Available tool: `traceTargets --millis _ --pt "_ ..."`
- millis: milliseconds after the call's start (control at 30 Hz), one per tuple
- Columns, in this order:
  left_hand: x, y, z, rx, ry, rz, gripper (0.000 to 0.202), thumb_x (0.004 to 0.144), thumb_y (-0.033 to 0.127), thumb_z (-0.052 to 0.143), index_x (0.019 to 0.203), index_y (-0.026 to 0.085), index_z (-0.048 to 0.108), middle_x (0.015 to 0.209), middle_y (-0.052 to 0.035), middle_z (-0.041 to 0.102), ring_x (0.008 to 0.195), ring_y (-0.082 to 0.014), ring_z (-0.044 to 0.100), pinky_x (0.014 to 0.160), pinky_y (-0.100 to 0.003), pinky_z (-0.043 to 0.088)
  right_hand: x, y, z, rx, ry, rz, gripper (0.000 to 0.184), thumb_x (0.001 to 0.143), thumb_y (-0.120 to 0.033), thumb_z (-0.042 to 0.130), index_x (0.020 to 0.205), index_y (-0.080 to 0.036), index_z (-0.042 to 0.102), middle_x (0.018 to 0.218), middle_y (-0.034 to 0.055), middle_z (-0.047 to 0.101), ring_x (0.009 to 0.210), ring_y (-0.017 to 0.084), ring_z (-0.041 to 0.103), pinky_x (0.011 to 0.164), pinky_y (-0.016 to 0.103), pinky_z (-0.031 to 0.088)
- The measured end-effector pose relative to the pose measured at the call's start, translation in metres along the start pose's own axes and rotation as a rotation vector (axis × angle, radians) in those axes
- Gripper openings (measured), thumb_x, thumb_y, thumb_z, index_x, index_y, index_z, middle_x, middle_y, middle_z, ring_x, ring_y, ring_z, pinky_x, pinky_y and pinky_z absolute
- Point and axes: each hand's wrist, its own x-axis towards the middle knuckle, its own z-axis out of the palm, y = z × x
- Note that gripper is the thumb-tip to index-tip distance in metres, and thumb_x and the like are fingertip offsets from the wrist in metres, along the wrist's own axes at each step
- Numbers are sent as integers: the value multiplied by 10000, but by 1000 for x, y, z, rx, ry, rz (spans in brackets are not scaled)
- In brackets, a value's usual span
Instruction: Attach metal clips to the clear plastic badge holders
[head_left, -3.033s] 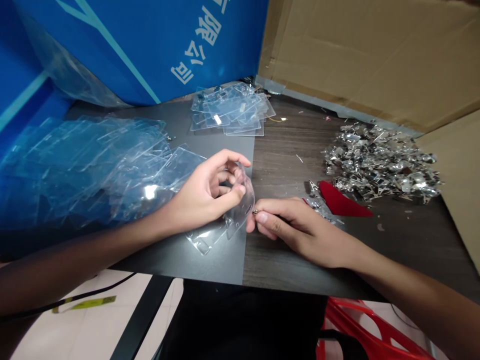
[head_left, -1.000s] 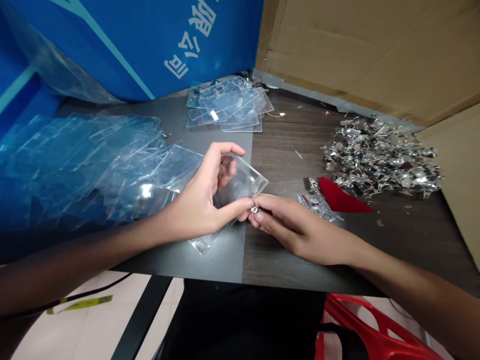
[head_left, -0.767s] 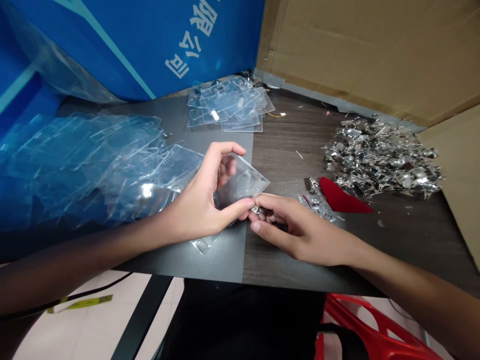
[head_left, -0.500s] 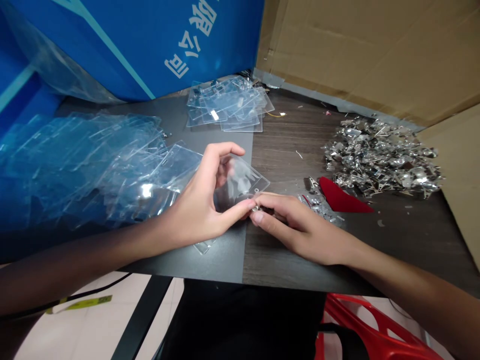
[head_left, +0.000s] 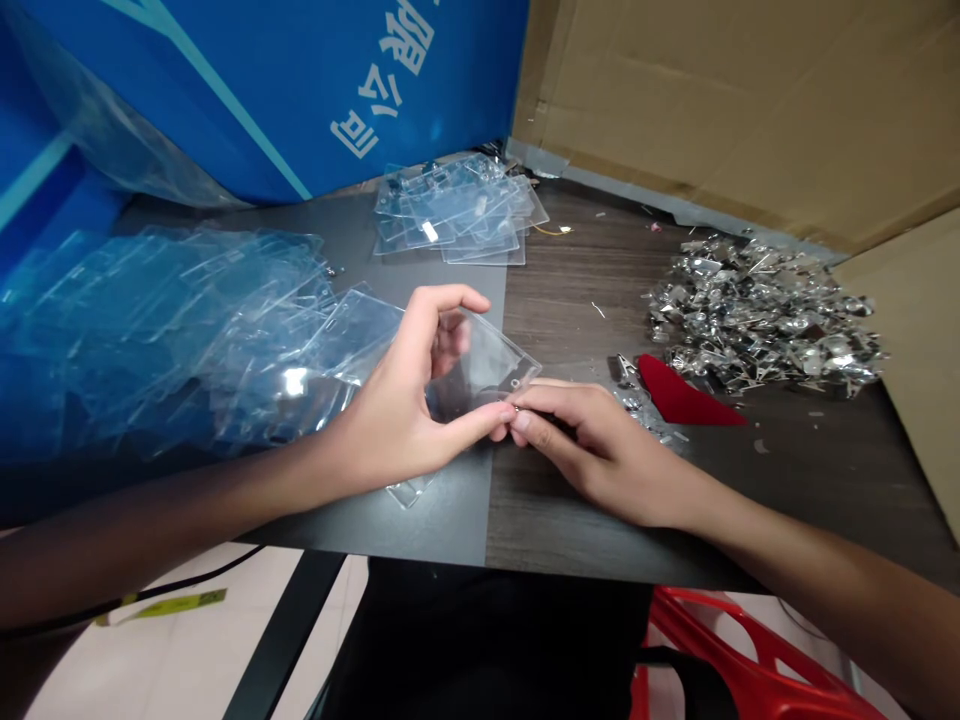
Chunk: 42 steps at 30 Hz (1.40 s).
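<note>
Two bare hands are meeting over the middle of a dark counter (head_left: pixel 570 300). The left hand (head_left: pixel 409 400) is gripping a clear plastic sleeve (head_left: pixel 487 355), thumb pressing near its right end; the right hand (head_left: pixel 600 440) is pinching a small metal piece (head_left: pixel 516 408) at that same end. Fingertips are hiding most of the metal, so whether it is fastened cannot be told. Because only fingertips are holding it, the piece could be slipping free and getting lost among the loose bits (head_left: pixel 649 410) lying just beyond the right hand, beside a red scrap (head_left: pixel 682 395). The thin sleeve is spanning the left hand's curve with little support, so pushing too hard could be creasing it, or tearing it near its corner hole (head_left: pixel 515 383).
</note>
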Motion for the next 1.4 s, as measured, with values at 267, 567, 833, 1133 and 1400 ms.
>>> traceTargets --millis 267,567,833,1133,1400 --pt "15 1 -15 -162 -126 -107 342 1044 411 720 1299 238 573 990 -23 528 875 -173 539 764 -292 484 0 -5 -5 -114 28 66 269 1123 -202 536 892 -207 672 863 1 708 800 158 629 817 300 450" --pt "46 6 -65 16 -483 -188 328 1067 516 683 1027 190 681 790 -17 611 655 -133 543 588 -245 439 0 -3 -5 -12 13 221 254 1143 -383 541 1193 -208 719 927 9 736 803 161 640 775 319 480" --pt "93 -3 -85 -98 -172 -204 313 936 351 853 1127 202 656 813 -55 711 631 -171 660 586 -312 558 3 20 0 58 438 235 466 1044 -356 617 1480 -209 540 1142 70 738 840 164 696 813 364 591" --pt "180 -11 -77 187 142 -93 211 1033 184 696 1213 87 646 999 -17 644 826 -91 668 867 -320 547 6 38 -8 73 466 232 356 1048 -386 615 1356 -209 617 1076 36 715 805 156 667 765 351 560" --pt "172 -47 -84 489 42 -135 348 976 382 744 1228 143 759 763 -8 637 751 -188 529 755 -345 351 7 26 -13 15 492 220 282 1043 -358 611 1262 -196 683 1047 51 721 806 165 676 761 351 570"
